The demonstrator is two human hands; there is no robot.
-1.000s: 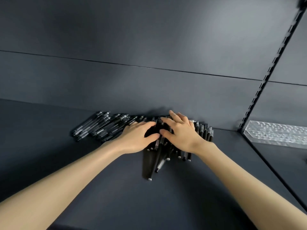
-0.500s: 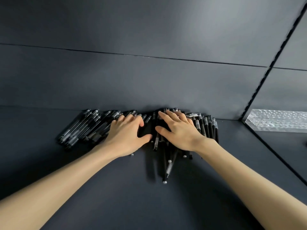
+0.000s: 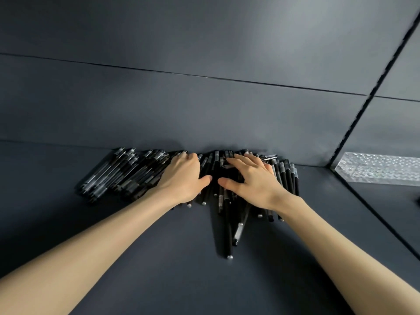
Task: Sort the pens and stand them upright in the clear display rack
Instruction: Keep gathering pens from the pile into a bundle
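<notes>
I press my left hand [image 3: 181, 176] and right hand [image 3: 252, 180], fingers spread and gripping nothing, on the heap of slim black plastic pens [image 3: 118, 176], lengthwise away from me, well left of the clear perforated plastic rack [image 3: 377, 169], nearer my right.

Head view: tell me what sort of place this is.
Probably a shop's shelving bay: a slotted dark metal upright between dark grey back panels, a clear perforated plastic display rack, and a heap of black pens.
</notes>
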